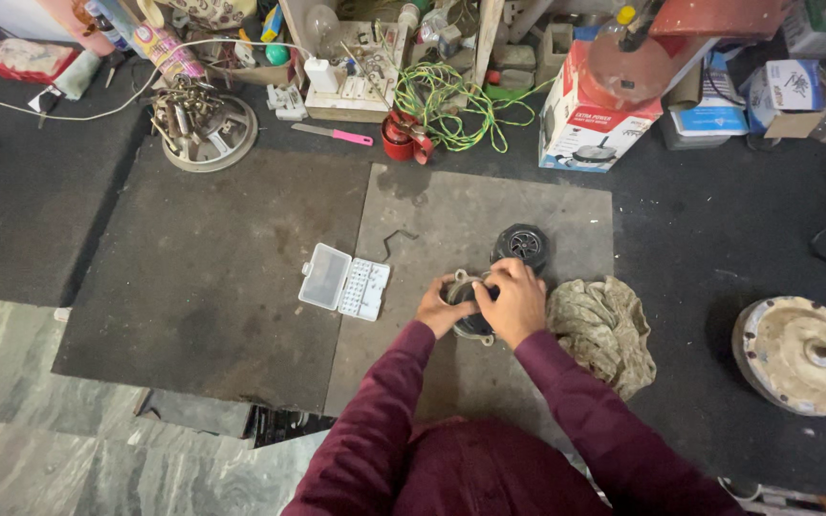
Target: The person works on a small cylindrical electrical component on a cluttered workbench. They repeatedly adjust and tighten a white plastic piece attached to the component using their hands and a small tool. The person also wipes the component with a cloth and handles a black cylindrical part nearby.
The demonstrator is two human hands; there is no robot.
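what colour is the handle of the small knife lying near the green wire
Pink, seen in the head view: the knife lies on the dark mat left of the green wire.

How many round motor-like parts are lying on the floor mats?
4: one under both hands, a black one just beyond, one far right, one top left; clutter may hide more.

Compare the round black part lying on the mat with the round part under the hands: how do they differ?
The black part lies untouched on the grey mat; the metal housing is gripped by the left hand and right hand. The black part is dark all over; the housing shows a pale metal rim with lugs. The black part is in full view; the housing is mostly hidden. Both are round and sit on the same mat.
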